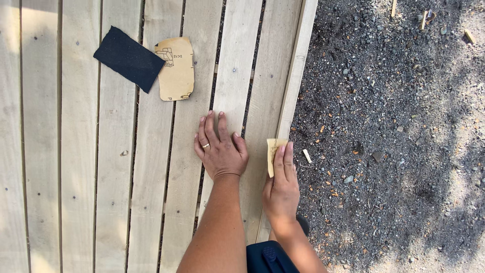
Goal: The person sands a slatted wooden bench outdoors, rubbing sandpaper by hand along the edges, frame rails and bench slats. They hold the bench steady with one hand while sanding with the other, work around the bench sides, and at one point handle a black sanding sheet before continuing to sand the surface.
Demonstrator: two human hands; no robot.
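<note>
Two hands work on a slatted wooden surface [76, 151]: the left hand [221, 151] lies flat, fingers spread, while the right hand [282, 189] presses a folded tan sandpaper piece [273, 151] against the edge board, fingers together. Farther off lie a tan sandpaper sheet [177, 70] and, touching it, a black sandpaper sheet [129, 58]; gravel ground [394, 126] borders the right.

The left part of the view is filled by pale wooden slats [81, 151], laid side by side with narrow dark gaps and dotted with small screw heads. To the right, dark gravel ground [394, 126] is seen, strewn with small stones and wood chips. Sunlight and soft patchy shadow are cast across both.
</note>
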